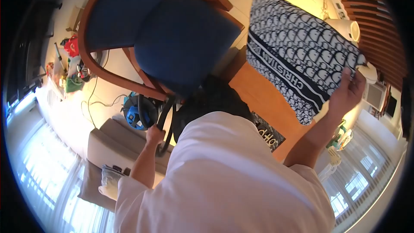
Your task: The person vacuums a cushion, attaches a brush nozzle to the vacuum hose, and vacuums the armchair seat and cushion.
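Observation:
My right hand (347,90) grips the corner of a black-and-white patterned cushion (297,47) with lettering on a dark band. The cushion hangs at the upper right, over an orange surface (263,92). Lower left of centre, my left hand (155,135) is closed around a black hose or tube (164,118), beside a blue and black vacuum cleaner (137,112). A wooden chair with a dark blue seat (183,39) stands in front of me.
A grey-beige sofa (118,140) is at the left, with a light bag or cushion (111,181) on it. Red and green items (73,47) and cables lie on the floor at far left. A white lamp (345,29) stands behind the cushion. A dark lettered mat (268,131) lies near my body.

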The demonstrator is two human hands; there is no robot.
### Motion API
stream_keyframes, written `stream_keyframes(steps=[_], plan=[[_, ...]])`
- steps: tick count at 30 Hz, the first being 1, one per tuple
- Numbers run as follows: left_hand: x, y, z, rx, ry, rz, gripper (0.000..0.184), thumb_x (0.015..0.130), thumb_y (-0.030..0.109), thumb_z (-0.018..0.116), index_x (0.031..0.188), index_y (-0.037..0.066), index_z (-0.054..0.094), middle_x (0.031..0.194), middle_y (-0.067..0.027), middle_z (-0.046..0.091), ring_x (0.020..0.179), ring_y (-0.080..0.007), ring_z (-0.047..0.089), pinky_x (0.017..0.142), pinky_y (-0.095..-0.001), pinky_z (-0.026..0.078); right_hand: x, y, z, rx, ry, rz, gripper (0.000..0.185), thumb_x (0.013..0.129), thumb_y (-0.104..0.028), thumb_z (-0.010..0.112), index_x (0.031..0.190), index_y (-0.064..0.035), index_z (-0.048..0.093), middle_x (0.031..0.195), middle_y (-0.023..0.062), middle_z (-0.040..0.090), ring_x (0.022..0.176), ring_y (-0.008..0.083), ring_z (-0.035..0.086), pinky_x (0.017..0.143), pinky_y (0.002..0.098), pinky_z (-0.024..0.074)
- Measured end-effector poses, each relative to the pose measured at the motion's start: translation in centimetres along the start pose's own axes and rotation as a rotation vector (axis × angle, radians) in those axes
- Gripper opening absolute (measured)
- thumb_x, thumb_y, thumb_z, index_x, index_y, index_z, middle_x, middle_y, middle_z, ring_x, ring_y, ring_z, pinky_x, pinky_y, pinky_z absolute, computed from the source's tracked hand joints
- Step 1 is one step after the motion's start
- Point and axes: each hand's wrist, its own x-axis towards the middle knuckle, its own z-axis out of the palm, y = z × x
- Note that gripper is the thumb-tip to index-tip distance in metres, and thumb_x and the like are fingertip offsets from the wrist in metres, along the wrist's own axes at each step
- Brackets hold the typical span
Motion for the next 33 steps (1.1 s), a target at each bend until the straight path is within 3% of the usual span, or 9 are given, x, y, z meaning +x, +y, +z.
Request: stream_keyframes(steps=[5, 15, 18, 22, 25, 29, 31, 32, 33], plan=[[-5.1, 1.9, -2.5, -0.268, -0.04, -0.064, 0.038, 0.073, 0.026, 0.071, 0.102, 0.001, 0.068, 0.094, -0.0269, 0.07, 0.097, -0.042, 0.068, 0.084, -0.0481, 0.054, 1.0, -0.6, 0.1, 0.085, -0.107, 0.101, 0.013, 0.094, -0.005, 0.067, 0.104, 0.0004, 0.059, 0.098, 0.0059, 0.064, 0.088, 0.0106, 0.058, 0.078, 0.0252, 0.0487], [-17.2, 13.2, -8.1, -0.609, 0.473, 0.168, 0.033, 0.078, 0.027, 0.071, 0.094, -0.001, 0.065, 0.082, -0.0264, 0.068, 0.083, -0.0453, 0.067, 0.074, -0.0497, 0.052, 3.5, -4.7, -0.8, 0.187, -0.315, -0.123, 0.022, 0.093, -0.014, 0.07, 0.106, 0.0008, 0.06, 0.093, 0.0084, 0.067, 0.086, 0.0139, 0.062, 0.077, 0.0275, 0.05], [-14.7, 9.7, -9.9, -0.734, 0.495, 0.137, 0.028, 0.081, 0.025, 0.07, 0.093, 0.0, 0.065, 0.069, -0.016, 0.066, 0.064, -0.0312, 0.066, 0.063, -0.0414, 0.05, 0.3, -9.6, 5.3, 0.184, -0.325, -0.095, 0.02, 0.093, -0.012, 0.069, 0.107, -0.0006, 0.061, 0.093, 0.0098, 0.068, 0.082, 0.0134, 0.062, 0.07, 0.0282, 0.0524], [-15.6, 6.5, -9.6, -0.939, 0.469, 0.04, 0.021, 0.083, 0.019, 0.07, 0.09, 0.0, 0.065, 0.065, -0.0054, 0.063, 0.058, -0.0149, 0.061, 0.058, -0.0329, 0.047, -4.0, -9.2, 8.8, 0.184, -0.444, -0.742, 0.026, 0.077, 0.0, 0.071, 0.101, -0.0052, 0.065, 0.094, 0.0105, 0.063, 0.085, 0.0265, 0.064, 0.08, 0.0392, 0.0554], [-16.7, 3.7, -8.3, -0.958, 0.496, -0.014, 0.018, 0.083, 0.017, 0.069, 0.088, 0.001, 0.064, 0.066, -0.0051, 0.063, 0.06, -0.0147, 0.061, 0.059, -0.0325, 0.047, -10.4, -5.9, 10.7, 0.199, -0.534, -1.054, 0.028, 0.069, -0.002, 0.07, 0.096, -0.0104, 0.068, 0.095, 0.0081, 0.06, 0.099, 0.0299, 0.061, 0.099, 0.047, 0.0487], [-17.6, 1.7, -8.8, -0.884, 0.507, -0.066, 0.016, 0.082, 0.015, 0.069, 0.086, 0.001, 0.062, 0.067, -0.0051, 0.063, 0.062, -0.0141, 0.06, 0.059, -0.0318, 0.047, -21.2, 6.5, 12.6, -0.106, -1.09, -0.753, 0.024, 0.071, -0.011, 0.07, 0.095, -0.0106, 0.069, 0.096, 0.0071, 0.06, 0.104, 0.0281, 0.06, 0.103, 0.0447, 0.0448], [-16.3, 0.6, -8.9, -0.833, 0.478, -0.106, 0.016, 0.081, 0.014, 0.068, 0.085, 0.001, 0.061, 0.068, -0.0058, 0.063, 0.063, -0.0144, 0.06, 0.061, -0.0322, 0.047, -26.3, 12.7, 13.2, -0.212, -1.265, -0.062, 0.015, 0.083, -0.019, 0.072, 0.093, -0.0093, 0.067, 0.092, 0.0077, 0.061, 0.098, 0.0281, 0.062, 0.097, 0.0467, 0.048], [-16.1, 1.3, -9.5, -0.809, 0.479, -0.099, 0.016, 0.081, 0.014, 0.068, 0.085, 0.001, 0.061, 0.068, -0.0058, 0.063, 0.063, -0.0144, 0.06, 0.061, -0.0322, 0.047, -27.4, 15.0, 13.8, -0.202, -1.254, -0.041, 0.015, 0.083, -0.019, 0.072, 0.093, -0.0093, 0.067, 0.092, 0.0077, 0.061, 0.098, 0.0281, 0.062, 0.097, 0.0467, 0.048], [-15.7, 2.3, -10.2, -0.75, 0.463, -0.087, 0.018, 0.081, 0.015, 0.069, 0.087, 0.0, 0.061, 0.068, -0.0063, 0.063, 0.063, -0.0149, 0.06, 0.06, -0.0333, 0.048, -28.1, 16.6, 14.9, -0.243, -1.121, 0.408, 0.02, 0.087, -0.024, 0.07, 0.097, -0.0067, 0.066, 0.097, 0.0084, 0.064, 0.101, 0.0284, 0.062, 0.097, 0.0448, 0.0479]])
